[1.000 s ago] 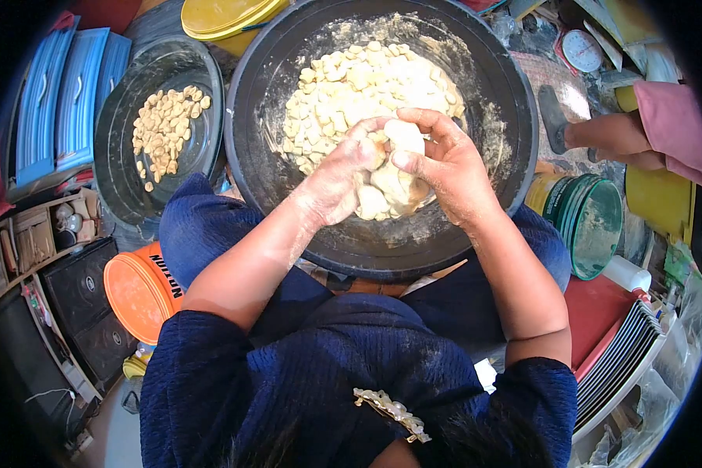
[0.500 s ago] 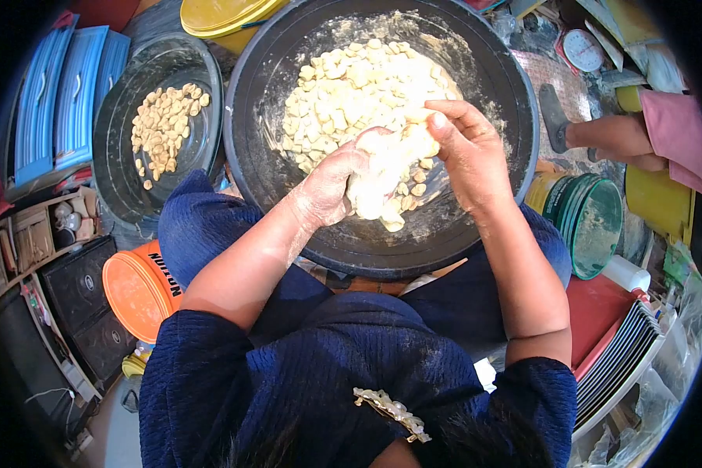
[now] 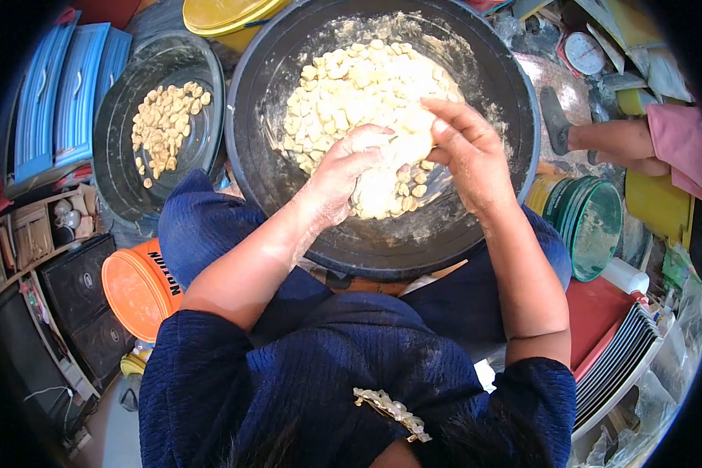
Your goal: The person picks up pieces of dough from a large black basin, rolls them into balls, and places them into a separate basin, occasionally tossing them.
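Note:
Over a large black basin (image 3: 249, 148), my left hand (image 3: 347, 168) is closed around a soft pale lump of dough (image 3: 402, 152), its fingers dusted with flour. My right hand (image 3: 473, 152) pinches the far end of the same lump between thumb and fingers. Strong glare hides the lump's exact outline. Beneath both hands lies a heap of small pale dough pieces (image 3: 327, 101), with loose flour on the basin's bottom and walls. Several pieces sit just below the lump, near the basin's close side.
A smaller dark basin (image 3: 113, 125) at left holds tan pieces (image 3: 168, 121). Around me stand an orange bucket (image 3: 136, 288), a green bucket (image 3: 597, 226), a yellow lid (image 3: 226, 15) and a dial scale (image 3: 583, 52). Another person's leg (image 3: 612, 140) is at right.
My left hand has turned and its fingers now curl over the top of the dough. The end that hung low beneath that hand no longer shows. The right hand stays nearly in place.

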Action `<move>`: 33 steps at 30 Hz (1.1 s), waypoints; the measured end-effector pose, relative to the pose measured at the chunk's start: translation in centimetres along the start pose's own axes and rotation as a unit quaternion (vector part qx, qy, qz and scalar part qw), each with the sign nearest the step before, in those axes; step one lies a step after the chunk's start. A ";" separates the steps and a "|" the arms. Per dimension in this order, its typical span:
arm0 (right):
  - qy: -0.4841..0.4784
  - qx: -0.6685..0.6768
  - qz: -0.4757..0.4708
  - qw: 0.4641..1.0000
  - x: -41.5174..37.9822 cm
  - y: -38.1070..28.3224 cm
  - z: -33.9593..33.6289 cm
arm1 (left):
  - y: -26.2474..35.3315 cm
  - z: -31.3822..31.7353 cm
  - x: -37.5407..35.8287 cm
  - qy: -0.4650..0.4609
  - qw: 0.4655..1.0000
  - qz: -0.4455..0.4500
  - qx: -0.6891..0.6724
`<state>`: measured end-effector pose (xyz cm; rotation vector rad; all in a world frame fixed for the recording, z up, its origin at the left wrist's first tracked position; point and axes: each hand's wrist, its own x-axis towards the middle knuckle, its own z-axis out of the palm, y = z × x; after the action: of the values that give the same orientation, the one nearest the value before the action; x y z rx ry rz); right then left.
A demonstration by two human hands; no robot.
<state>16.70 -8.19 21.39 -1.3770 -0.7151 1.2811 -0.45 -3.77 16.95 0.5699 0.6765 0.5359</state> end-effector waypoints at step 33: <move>0.091 -0.067 -0.081 0.990 2.4 -1.3 -3.6 | 0.9 -0.6 -0.1 0.006 0.997 -0.035 0.066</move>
<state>20.94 -6.71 21.32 -1.4905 -0.7802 0.9822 -1.17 -2.97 17.17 0.6653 0.7445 0.4315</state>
